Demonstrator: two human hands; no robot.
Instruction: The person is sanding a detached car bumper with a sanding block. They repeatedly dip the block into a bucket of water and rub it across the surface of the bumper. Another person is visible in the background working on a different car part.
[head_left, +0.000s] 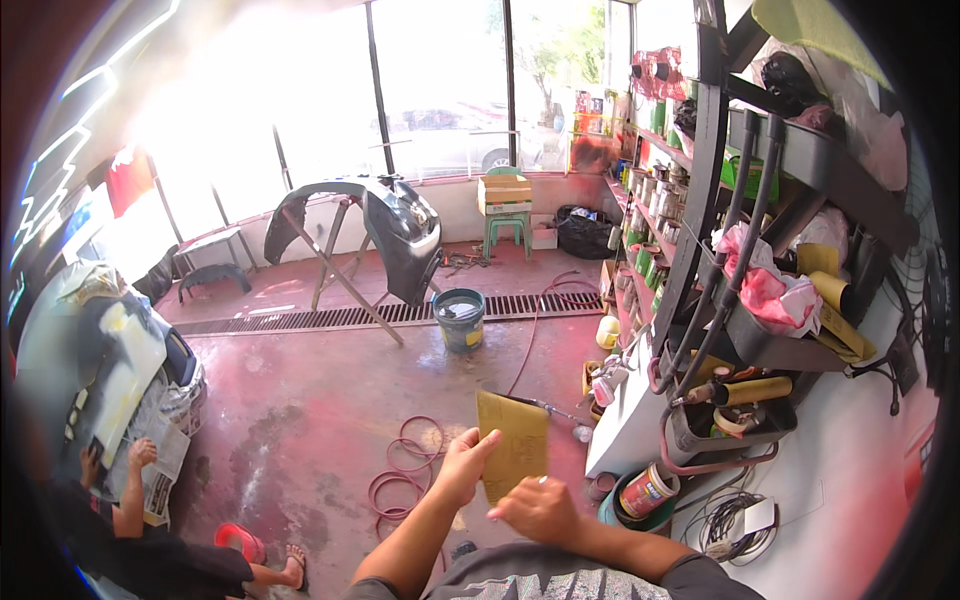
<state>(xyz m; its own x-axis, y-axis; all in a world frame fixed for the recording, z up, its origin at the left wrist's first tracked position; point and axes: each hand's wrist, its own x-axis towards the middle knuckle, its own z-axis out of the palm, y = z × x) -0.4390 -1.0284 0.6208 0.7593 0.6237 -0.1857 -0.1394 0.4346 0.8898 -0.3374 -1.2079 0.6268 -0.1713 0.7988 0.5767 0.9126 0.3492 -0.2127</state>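
Note:
A yellow-brown sheet of sandpaper (pixel 518 437) with faint printing is held up in front of me, above the red floor. My left hand (pixel 466 466) grips its left edge, the thumb lying on the near face and the other fingers hidden behind. At the sheet's lower edge, my right hand (pixel 545 512) is closed over the paper with its fingers curled; a ring shows on one finger. The fingertips of this hand are partly hidden.
A dark bumper (pixel 405 235) rests on a stand beyond a floor drain, near a water bucket (pixel 460 320). A hose (pixel 400 470) coils ahead. Right stands a tool cart (pixel 745 440); left, another person's hand (pixel 143 452) is beside a car, near a red bucket (pixel 240 541).

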